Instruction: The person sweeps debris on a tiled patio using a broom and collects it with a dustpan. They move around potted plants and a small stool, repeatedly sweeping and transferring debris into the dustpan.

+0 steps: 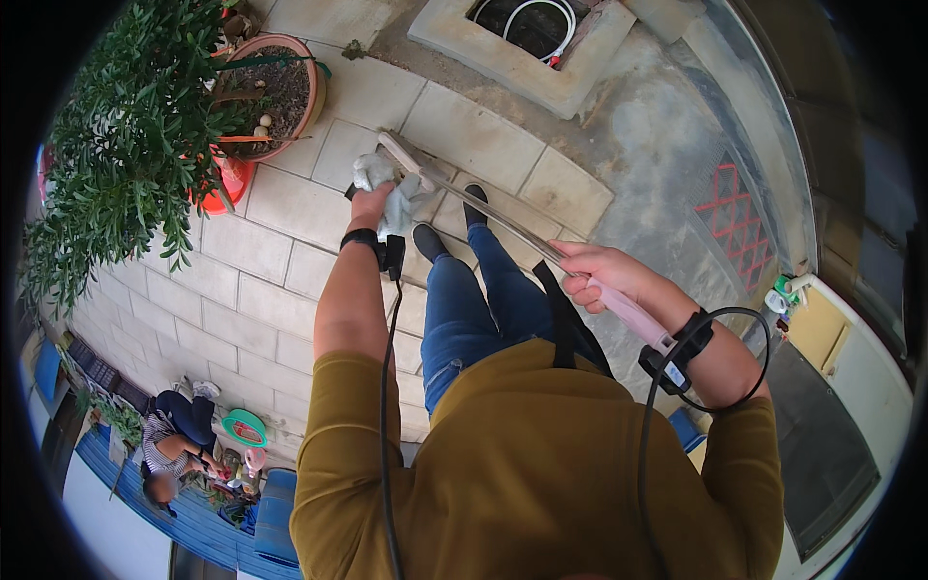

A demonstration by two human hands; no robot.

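Note:
My right hand (598,272) is closed around the metal pole of a long-handled mop or squeegee (500,216), just beyond its pink grip. The grip runs back along my right forearm. Down at the far end, the tool's pale pink head (406,159) is beside my left hand (371,205). That hand grips a crumpled whitish cloth or plastic bag (396,210); which of the two I cannot tell. A dark edge shows beside the bundle, mostly hidden. Under both lies light stone paving (279,196), with my dark shoes (429,241) close by.
A leafy potted plant (312,109) stands at the upper left, a red basin (221,199) beside it. An open concrete-framed pit (594,72) holds a white hose (540,6). A patterned mat (736,225) lies right. At lower left another person (174,435) crouches near a green basin (244,428).

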